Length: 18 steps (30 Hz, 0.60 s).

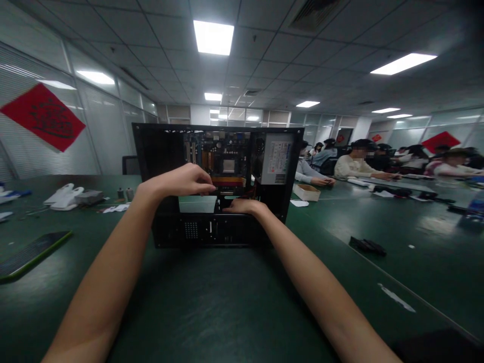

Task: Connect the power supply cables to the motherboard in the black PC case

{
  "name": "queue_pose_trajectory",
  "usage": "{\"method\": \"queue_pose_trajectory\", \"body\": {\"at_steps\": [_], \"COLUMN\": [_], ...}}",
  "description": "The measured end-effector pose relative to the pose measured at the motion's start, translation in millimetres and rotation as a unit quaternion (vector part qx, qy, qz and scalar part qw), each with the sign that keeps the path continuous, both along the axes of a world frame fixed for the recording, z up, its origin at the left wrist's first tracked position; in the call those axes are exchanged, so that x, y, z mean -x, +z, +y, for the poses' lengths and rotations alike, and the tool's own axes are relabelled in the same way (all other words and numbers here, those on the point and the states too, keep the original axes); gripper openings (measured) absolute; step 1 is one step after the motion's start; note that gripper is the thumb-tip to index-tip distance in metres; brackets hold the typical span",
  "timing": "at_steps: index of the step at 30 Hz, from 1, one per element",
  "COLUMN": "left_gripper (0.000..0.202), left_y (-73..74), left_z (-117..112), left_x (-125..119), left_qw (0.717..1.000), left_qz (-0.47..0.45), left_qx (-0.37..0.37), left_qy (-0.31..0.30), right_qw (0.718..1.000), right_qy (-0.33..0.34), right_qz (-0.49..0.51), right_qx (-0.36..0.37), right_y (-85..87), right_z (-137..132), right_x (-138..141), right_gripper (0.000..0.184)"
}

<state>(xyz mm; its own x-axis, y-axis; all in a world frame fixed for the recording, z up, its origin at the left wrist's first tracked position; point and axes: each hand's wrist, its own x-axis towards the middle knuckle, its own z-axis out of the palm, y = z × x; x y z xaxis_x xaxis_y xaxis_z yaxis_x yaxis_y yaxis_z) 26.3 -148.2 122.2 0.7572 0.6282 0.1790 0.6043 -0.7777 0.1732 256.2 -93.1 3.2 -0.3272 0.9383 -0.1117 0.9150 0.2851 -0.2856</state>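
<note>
A black computer case (219, 232) lies on its side on the green table, its open side facing me. Inside are a motherboard (202, 143) and, at the upper right, a silver power supply (278, 159). A silver boxed drive (198, 204) sits at the lower left of the opening. My left hand (185, 180) reaches over this drive with its fingers bent down and closed together. Close to the drive's right end, my right hand (244, 205) is inside the case, fingers curled and pointing left. What either hand's fingertips hold is too dark and small to make out.
A green-edged dark panel (34, 252) lies on the left, with white plastic bags (66, 196) behind it. An open cardboard box (307, 192) stands right of the case. A black bundle (367, 246) lies farther right. Several people sit along the tables on the right.
</note>
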Motion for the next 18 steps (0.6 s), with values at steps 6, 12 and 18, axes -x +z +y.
{"method": "queue_pose_trajectory", "body": {"at_steps": [6, 12, 18], "left_gripper": [0.040, 0.044, 0.070], "left_y": [3.0, 6.0, 4.5], "left_z": [-9.6, -13.6, -7.4], "left_x": [2.3, 3.6, 10.2], "left_qw": [1.000, 1.000, 0.999], "left_qz": [0.006, 0.000, 0.021], "left_qx": [0.006, -0.004, -0.038], "left_qy": [0.022, 0.009, 0.005], "right_qw": [0.999, 0.978, 0.944], "right_qy": [-0.009, -0.051, -0.047], "right_qz": [0.040, 0.184, 0.320], "right_qx": [-0.024, -0.086, -0.070], "right_y": [3.1, 10.7, 19.3], "right_z": [-4.3, -11.5, -17.1], "right_x": [3.9, 10.1, 7.6], "right_gripper": [0.037, 0.048, 0.047]}}
